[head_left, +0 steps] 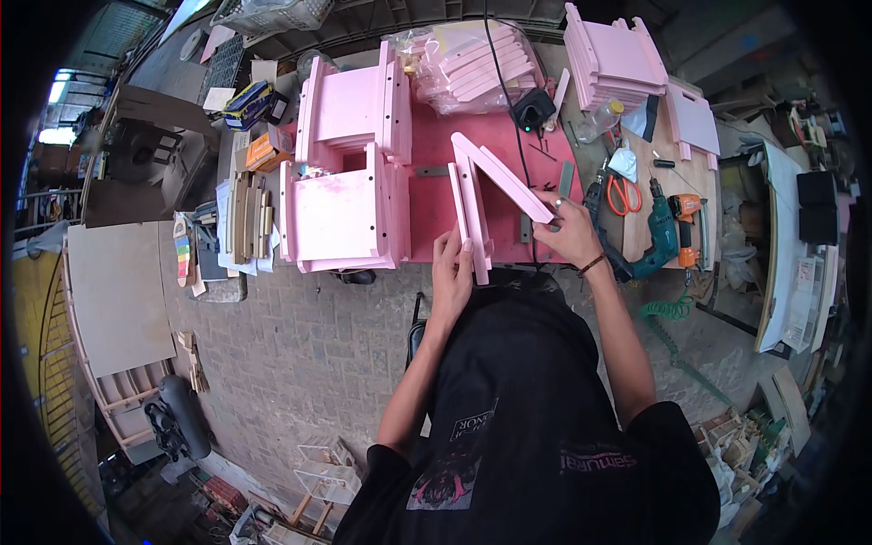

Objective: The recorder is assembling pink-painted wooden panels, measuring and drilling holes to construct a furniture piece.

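Pink double rail [477, 213] and pink bar [504, 179] make a V over the red tabletop [431, 207].
My left hand [450, 272] grasps the double rail, running away from me; my right hand [570, 234] pinches the bar's near end, its length slanting away leftward.

The left grip [450, 274] holds a pink piece [470, 213] — the right grip [572, 234], a slanting pink strip [509, 184] — near red tabletop [431, 218].
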